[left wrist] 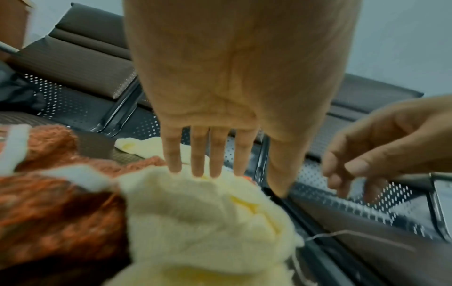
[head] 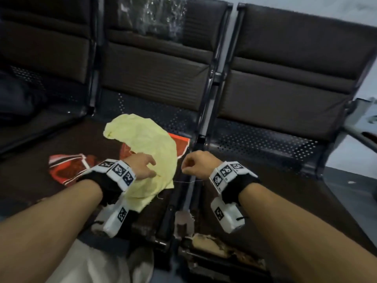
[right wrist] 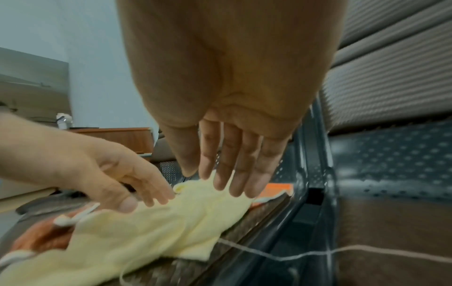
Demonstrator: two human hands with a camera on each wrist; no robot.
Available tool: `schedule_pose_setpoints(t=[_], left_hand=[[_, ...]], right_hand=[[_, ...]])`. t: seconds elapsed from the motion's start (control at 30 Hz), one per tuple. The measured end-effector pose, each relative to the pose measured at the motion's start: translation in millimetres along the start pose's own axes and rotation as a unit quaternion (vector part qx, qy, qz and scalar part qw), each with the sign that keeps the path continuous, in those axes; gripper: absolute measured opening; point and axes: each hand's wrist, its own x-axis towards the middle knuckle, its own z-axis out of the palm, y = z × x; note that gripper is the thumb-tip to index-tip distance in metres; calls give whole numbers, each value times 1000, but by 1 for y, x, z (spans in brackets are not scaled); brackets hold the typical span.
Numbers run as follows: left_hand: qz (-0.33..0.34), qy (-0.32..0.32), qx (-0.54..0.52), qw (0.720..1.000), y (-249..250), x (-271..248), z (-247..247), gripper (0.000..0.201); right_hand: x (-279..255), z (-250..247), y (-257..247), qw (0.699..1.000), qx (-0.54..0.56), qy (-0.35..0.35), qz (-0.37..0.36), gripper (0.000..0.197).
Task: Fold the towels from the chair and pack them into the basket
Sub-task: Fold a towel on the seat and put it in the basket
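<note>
A crumpled pale yellow towel (head: 146, 144) (left wrist: 208, 222) (right wrist: 146, 232) lies on the middle seat of a row of chairs. It partly covers a red and white patterned towel (head: 65, 168) (left wrist: 49, 212) (right wrist: 276, 188). My left hand (head: 146, 166) (left wrist: 198, 154) hovers over the yellow towel with straight fingers, tips touching the cloth. My right hand (head: 193, 162) (right wrist: 232, 174) is above the towel's right edge by the seat divider, fingers relaxed and holding nothing I can make out. A loose thread (head: 187, 181) (right wrist: 281, 258) trails from the towel toward the right seat. No basket is in view.
The metal divider bar (head: 206, 119) separates the middle seat from the bare right seat (head: 265, 180), whose front edge is torn (head: 214, 244). A dark bag (head: 16, 99) sits on the left seat. Clear plastic (head: 153, 15) hangs on the middle backrest.
</note>
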Motion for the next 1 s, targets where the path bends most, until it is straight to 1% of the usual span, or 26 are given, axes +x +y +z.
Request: schedule_pose_setpoints(t=[0.03,0.07,0.1,0.13,0.17,0.23,0.3,0.43,0.47,0.53,0.6,0.67,0.73,0.8,0.83,0.87,0.9,0.93,0.97,1.0], left_hand=[[-5,-42,25,999,-6,2,6,59],[-6,-74,49,996,-9,3,12,65],[1,-88,73,993,-11,4,17,66],[12,-86,91,992,-12,5,21,60],[20,-77,98,992,-12,7,22,49],[26,-70,94,993,-9,10,22,26],[24,-76,90,993,-6,12,22,19],[29,-81,73,994,4,8,16,23],[34,-67,69,995,8,6,14,22],[46,-3,54,997,18,3,10,21],[64,73,6,995,33,2,7,32],[98,135,-55,984,52,0,2,44],[139,174,-76,972,69,0,1,44],[160,177,-63,969,86,0,3,39],[161,168,-49,971,85,1,6,35],[168,167,-28,971,89,2,9,26],[170,170,-10,971,95,0,12,12],[174,174,-6,969,100,-2,12,8],[172,178,-5,969,105,-3,13,21],[177,181,-9,967,111,-4,13,29]], right_hand=[[10,12,-3,1000,7,-13,-4,26],[19,25,-5,999,17,-29,-8,33],[27,36,-7,998,22,-49,-14,42],[33,47,-9,997,17,-71,-22,49],[38,58,-10,996,2,-88,-28,50],[45,73,-10,994,-20,-101,-29,42],[48,80,-7,997,-7,-77,-18,33],[35,65,2,999,21,5,-26,25],[29,58,5,998,28,33,-35,23],[11,38,10,994,39,89,-49,20],[-9,16,16,988,49,138,-51,18],[-33,-6,22,979,65,188,-45,15],[-56,-25,29,965,96,238,-46,13],[-81,-43,38,944,149,289,-45,12],[-85,-47,40,932,189,306,-48,12],[-92,-53,45,917,227,324,-50,13],[-101,-57,50,901,261,342,-55,13],[-107,-58,55,881,302,358,-60,14],[-112,-58,62,859,346,372,-62,15],[-116,-56,68,837,387,382,-59,17]])
